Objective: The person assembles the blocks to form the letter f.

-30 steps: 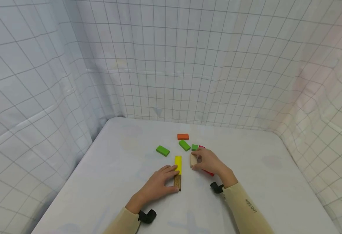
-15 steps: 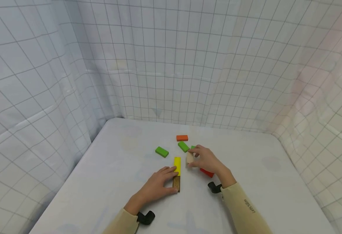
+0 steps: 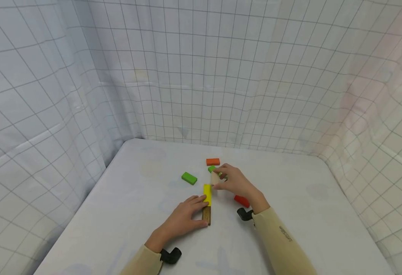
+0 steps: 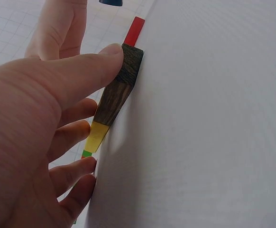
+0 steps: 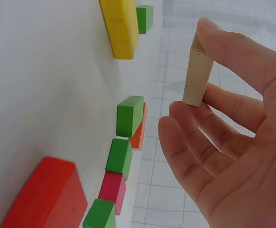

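Note:
My left hand [image 3: 183, 215] lies on the table beside two blocks set end to end, a yellow block [image 3: 207, 189] and a dark brown wooden block [image 3: 206, 215]. Its thumb touches the near end of the brown one, while relaxed fingertips rest along the left side and on the yellow one. My right hand [image 3: 236, 182] pinches a pale wooden block [image 5: 197, 76] between thumb and fingertips. In the right wrist view this block is raised off the table. From the head it appears just beyond and right of the yellow block's far end.
A green block [image 3: 189, 178] lies left of the yellow one. Behind the right hand are another green block [image 3: 211, 168] and an orange block [image 3: 213, 162]. A red block [image 3: 242, 201] lies under the right wrist. The right wrist view also shows a pink block [image 5: 113, 192] between green ones.
My right hand has lifted the pale wooden block and carried it left and away, toward the yellow block's far end. The left hand has stayed in place on its two blocks.

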Motion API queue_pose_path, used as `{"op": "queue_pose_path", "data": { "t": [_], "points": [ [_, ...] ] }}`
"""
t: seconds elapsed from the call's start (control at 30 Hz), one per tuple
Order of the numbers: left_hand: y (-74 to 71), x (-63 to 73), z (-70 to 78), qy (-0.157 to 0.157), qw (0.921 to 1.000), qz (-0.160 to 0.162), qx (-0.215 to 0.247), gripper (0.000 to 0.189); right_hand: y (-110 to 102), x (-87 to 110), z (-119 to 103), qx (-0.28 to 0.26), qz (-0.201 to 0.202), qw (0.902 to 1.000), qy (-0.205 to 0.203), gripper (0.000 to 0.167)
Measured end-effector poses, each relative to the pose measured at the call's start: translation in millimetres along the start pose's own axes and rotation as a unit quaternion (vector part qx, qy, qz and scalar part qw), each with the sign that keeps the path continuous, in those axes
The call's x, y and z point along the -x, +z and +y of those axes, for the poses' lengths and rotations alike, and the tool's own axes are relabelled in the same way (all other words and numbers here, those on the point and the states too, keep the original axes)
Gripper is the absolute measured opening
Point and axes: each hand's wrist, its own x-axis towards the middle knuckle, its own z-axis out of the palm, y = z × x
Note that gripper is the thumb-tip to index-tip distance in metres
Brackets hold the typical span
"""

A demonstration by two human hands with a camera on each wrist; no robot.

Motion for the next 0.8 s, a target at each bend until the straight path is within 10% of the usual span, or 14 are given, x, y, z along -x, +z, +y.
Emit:
{"op": "queue_pose_path", "data": {
  "t": [0.8],
  "points": [
    [1.2, -0.6, -0.4, 0.016, 0.9998, 0.009, -0.002, 0.062, 21.2, -31.0, -0.7, 0.003, -0.007, 0.9999, 0.011, 0.062]
  ]
}}
